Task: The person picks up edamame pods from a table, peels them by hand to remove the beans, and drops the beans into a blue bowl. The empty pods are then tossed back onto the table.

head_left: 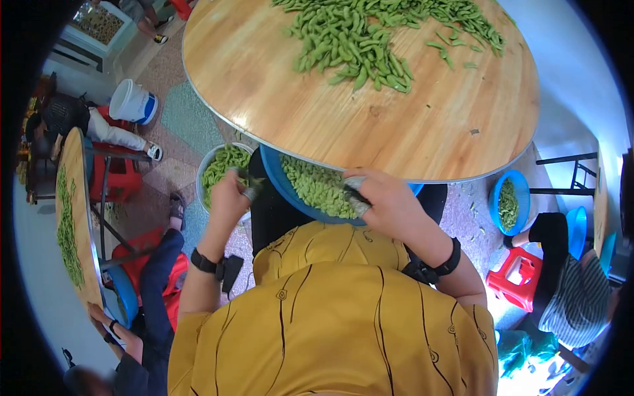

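A blue basin [274, 173] full of shelled green beans [317, 188] rests on my lap, partly under the table's near edge. My left hand [230, 198], with grey wrapping on a finger, is closed between this basin and a white bucket [200, 173] of green bean pods [228, 162]. A blurred greenish bit shows at its fingertips; I cannot make out what it is. Over the basin's right side, my right hand [380, 201] has curled fingers with grey wrapping and something dark between them. What it grips is hidden.
A round wooden table [277, 99] ahead carries a heap of soybean pods [356, 49]. At left are another table [84, 198] with pods, seated people and a white bucket [132, 102]. Rightward stand a blue basin [522, 191], a red stool [518, 277] and another person [574, 303].
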Demonstrator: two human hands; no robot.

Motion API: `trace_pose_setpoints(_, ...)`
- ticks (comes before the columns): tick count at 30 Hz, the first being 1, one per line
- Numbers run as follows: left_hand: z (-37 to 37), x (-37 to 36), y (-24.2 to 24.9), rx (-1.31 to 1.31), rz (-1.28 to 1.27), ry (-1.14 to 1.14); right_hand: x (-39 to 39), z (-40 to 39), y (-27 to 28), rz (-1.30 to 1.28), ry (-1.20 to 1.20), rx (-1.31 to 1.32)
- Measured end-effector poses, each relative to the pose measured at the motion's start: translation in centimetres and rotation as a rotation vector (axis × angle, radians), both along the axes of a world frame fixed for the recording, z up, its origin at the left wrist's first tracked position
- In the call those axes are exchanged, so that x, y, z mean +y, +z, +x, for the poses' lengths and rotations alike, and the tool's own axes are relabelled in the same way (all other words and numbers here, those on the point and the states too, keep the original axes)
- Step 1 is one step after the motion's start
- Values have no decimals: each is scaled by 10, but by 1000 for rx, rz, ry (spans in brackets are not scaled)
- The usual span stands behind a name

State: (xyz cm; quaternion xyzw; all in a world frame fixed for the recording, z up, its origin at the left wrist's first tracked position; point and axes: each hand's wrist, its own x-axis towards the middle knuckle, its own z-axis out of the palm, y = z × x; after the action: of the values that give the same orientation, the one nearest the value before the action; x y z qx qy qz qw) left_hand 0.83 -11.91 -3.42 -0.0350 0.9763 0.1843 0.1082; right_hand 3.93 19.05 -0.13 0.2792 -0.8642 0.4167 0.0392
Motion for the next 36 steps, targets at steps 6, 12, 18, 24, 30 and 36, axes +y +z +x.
trace_pose_setpoints(6,-6,-45,-47,532,-334,-361,33,18,3,102,-214,-116)
trace_pose_setpoints(12,-7,24,-40,339,-128,-359,59,46,-13,112,-321,-238)
trace_pose_setpoints(18,-33,-69,-96,441,-112,-194,77,65,-41,67,-430,-281)
trace_pose_setpoints(24,-11,-56,-77,460,-633,-161,92,69,-88,152,-605,-735)
trace_pose_setpoints(30,2,107,-60,436,176,-1053,81,56,-93,48,-734,-796)
trace_pose_setpoints(36,-13,159,-104,205,70,-1318,73,50,-135,340,-647,-697)
